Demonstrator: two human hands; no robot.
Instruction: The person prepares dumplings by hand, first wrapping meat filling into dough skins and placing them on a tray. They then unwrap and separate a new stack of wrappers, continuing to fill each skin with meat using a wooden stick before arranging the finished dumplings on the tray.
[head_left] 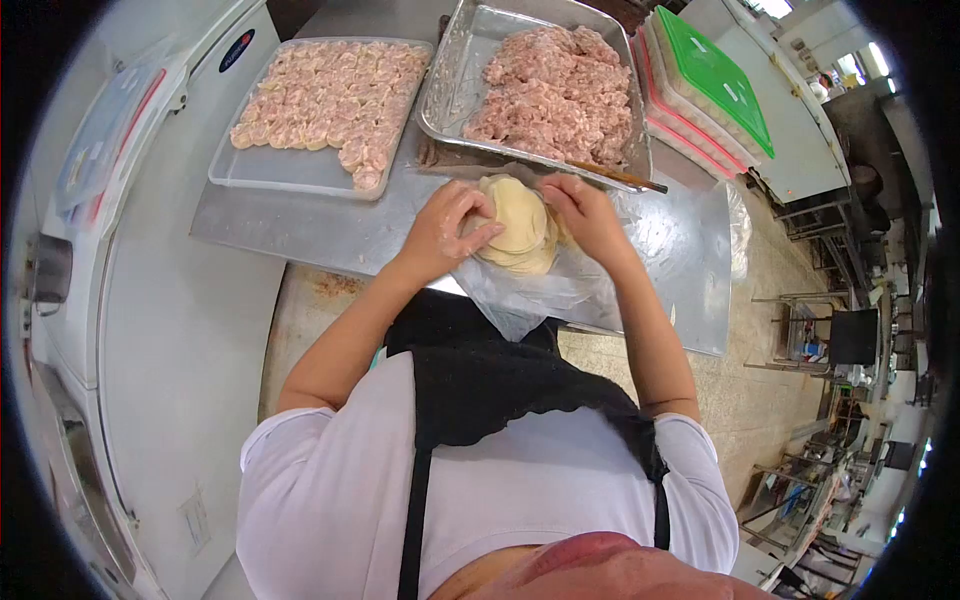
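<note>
A stack of round, pale dough wrappers (520,222) lies on a clear plastic bag (515,305) at the near edge of the metal table. At the stack's left side, my left hand (447,228) is closed, its curled fingers and thumb on the wrapper edges. My right hand (582,213) is at the upper right of the stack, fingers pinched together; what they hold, if anything, is hidden. Just beyond, a metal pan (450,85) holds pink minced meat (560,95). A wooden stick (615,175) rests across its near rim.
To the left, a plastic tray (275,172) carries rows of filled dumplings (325,95). Stacked containers with a green lid (715,75) stand right of the pan. A white appliance (185,300) flanks the metal table (690,290) on the left.
</note>
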